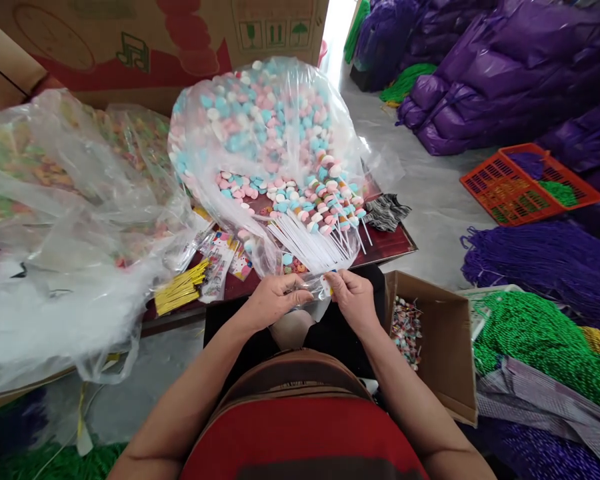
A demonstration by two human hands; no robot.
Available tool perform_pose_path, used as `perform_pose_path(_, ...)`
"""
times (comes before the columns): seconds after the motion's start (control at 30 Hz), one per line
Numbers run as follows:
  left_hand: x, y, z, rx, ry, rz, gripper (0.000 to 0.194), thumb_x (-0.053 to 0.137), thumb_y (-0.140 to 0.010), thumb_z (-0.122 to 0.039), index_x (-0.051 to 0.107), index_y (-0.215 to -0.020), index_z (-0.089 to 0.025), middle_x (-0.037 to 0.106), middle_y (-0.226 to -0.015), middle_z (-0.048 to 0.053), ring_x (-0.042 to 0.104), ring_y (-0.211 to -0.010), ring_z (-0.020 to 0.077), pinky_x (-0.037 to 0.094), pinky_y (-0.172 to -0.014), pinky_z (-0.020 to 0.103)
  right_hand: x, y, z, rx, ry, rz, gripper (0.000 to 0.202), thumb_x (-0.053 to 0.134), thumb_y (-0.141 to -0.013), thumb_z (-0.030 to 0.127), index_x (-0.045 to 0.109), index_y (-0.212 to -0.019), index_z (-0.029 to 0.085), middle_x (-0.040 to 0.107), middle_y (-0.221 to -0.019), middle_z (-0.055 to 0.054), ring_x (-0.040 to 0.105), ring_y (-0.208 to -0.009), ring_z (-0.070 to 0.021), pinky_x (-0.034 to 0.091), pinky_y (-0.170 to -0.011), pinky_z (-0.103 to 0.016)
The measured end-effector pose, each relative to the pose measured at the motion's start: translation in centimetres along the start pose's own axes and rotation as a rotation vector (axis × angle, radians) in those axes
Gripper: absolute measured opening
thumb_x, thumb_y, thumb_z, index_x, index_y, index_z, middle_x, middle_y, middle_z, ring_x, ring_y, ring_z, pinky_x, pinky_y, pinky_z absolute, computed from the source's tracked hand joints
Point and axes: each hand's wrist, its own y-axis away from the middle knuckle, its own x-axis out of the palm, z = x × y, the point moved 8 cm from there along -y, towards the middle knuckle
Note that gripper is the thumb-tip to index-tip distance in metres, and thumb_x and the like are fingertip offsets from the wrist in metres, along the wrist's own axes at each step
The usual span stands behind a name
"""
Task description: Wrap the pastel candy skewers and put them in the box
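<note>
Head view: hands point(354, 300) near red, apparently wooden table point(389, 245), grey floor point(423, 183).

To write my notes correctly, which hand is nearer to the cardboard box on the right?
Right. The right hand is just left of the box; the left hand is farther left.

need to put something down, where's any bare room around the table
A bare patch of grey floor lies between the table and the orange basket. On the table, a narrow strip shows at the right corner, beside the grey cloth. The candy bag and white sticks crowd the middle, clear bags the left.
</note>
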Motion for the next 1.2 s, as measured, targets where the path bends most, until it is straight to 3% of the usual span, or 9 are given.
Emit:
perform_pose_path(0.2, -1.8, -0.8, -0.8, 0.086, -0.123, -0.113, 0.044, 0.05, -0.092, -0.05, 0.055, -0.062, -0.017, 0.049, -0.057, -0.004, 0.042, -0.058, 0.0097, 0.033, -0.057, 0.023, 1.9, -1.2, 0.6, 0.101, -0.236, 0.21, 0.037, 0.078, -0.074, 0.057, 0.069, -0.081, 0.021, 0.065, -0.068, 0.002, 0.055, -0.059, -0.013, 0.047, -0.058, -0.026)
perform_pose_path(0.33, -2.1, -0.8, -0.4, 0.065, 0.0, -0.133, 0.038, 0.059, -0.089, -0.054, 0.07, -0.09, -0.017, 0.061, -0.066, -0.003, 0.05, -0.061, 0.0112, 0.038, -0.059, 0.022, 1.3, -2.0, 1.0, 0.1, -0.152, 0.085, 0.041, 0.075, -0.076, 0.058, 0.062, -0.067, 0.02, 0.051, -0.05, 0.005, 0.041, -0.046, -0.0093, 0.034, -0.047, -0.023)
perform_pose_path(0.4, -1.9, -0.6, 0.0, 0.051, 0.078, -0.126, 0.04, 0.067, -0.085, -0.053, 0.071, -0.102, -0.018, 0.066, -0.071, -0.003, 0.053, -0.062, 0.0113, 0.04, -0.06, 0.022, 1.2, -2.0, 1.6, 0.048, -0.06, 0.042, 0.048, 0.068, -0.082, 0.06, 0.054, -0.057, 0.021, 0.043, -0.045, 0.006, 0.036, -0.045, -0.0084, 0.029, -0.045, -0.024)
perform_pose_path(0.5, -2.4, -0.4, -0.2, 0.13, 0.049, -0.167, 0.037, 0.064, -0.088, -0.054, 0.071, -0.085, -0.018, 0.065, -0.07, -0.002, 0.053, -0.063, 0.0112, 0.042, -0.062, 0.023, 1.5, -2.1, 2.9, -0.065, 0.078, 0.008, 0.059, 0.061, -0.087, 0.062, 0.043, -0.049, 0.021, 0.038, -0.044, 0.005, 0.034, -0.046, -0.0083, 0.028, -0.046, -0.024)
perform_pose_path(0.63, -4.3, -0.1, -1.2, 0.242, -0.116, -0.297, 0.044, 0.05, -0.097, -0.051, 0.058, -0.068, -0.019, 0.056, -0.066, -0.001, 0.051, -0.065, 0.0123, 0.041, -0.065, 0.025, 2.0, -3.7, 5.7, -0.245, 0.248, 0.124, 0.062, 0.054, -0.092, 0.063, 0.046, -0.048, 0.021, 0.044, -0.045, 0.003, 0.04, -0.047, -0.01, 0.032, -0.048, -0.025)
perform_pose_path(0.8, -6.4, 0.1, -0.6, 0.186, -0.135, -0.428, 0.042, 0.049, -0.096, -0.047, 0.047, -0.064, -0.021, 0.045, -0.058, -0.004, 0.044, -0.058, 0.0115, 0.036, -0.06, 0.026, -2.6, -9.2, 11.4, -0.458, 0.592, -0.122, 0.035, 0.051, -0.098, 0.047, 0.076, -0.096, 0.022, 0.077, -0.093, -0.008, 0.069, -0.087, -0.0223, 0.052, -0.079, -0.034)
perform_pose_path(0.87, -6.7, 0.2, 0.5, 0.13, -0.068, -0.47, 0.033, 0.053, -0.093, -0.048, 0.056, -0.075, -0.021, 0.046, -0.057, -0.006, 0.045, -0.055, 0.0114, 0.036, -0.057, 0.025, -3.8, -11.8, 12.2, -0.399, 0.812, -0.184, 0.036, 0.05, -0.098, 0.041, 0.076, -0.111, 0.02, 0.077, -0.109, -0.013, 0.07, -0.1, -0.0273, 0.053, -0.088, -0.039)
perform_pose_path(1.0, -6.6, 0.2, 3.0, 0.052, 0.116, -0.504, 0.028, 0.061, -0.088, -0.05, 0.061, -0.094, -0.022, 0.051, -0.061, -0.007, 0.045, -0.048, 0.0098, 0.037, -0.051, 0.023, -3.5, -15.2, 10.0, -0.142, 1.172, -0.073, 0.044, 0.051, -0.098, 0.04, 0.072, -0.125, 0.012, 0.075, -0.119, -0.022, 0.071, -0.109, -0.0352, 0.053, -0.089, -0.043)
perform_pose_path(1.2, -7.8, 0.4, 3.7, 0.087, 0.17, -0.578, 0.04, 0.065, -0.086, -0.06, 0.07, -0.09, -0.021, 0.066, -0.075, -0.001, 0.059, -0.065, 0.0129, 0.05, -0.067, 0.026, -3.9, -16.5, 7.2, -0.036, 1.187, -0.127, 0.039, 0.044, -0.1, 0.03, 0.078, -0.11, 0.015, 0.078, -0.113, -0.022, 0.072, -0.108, -0.0347, 0.053, -0.088, -0.041)
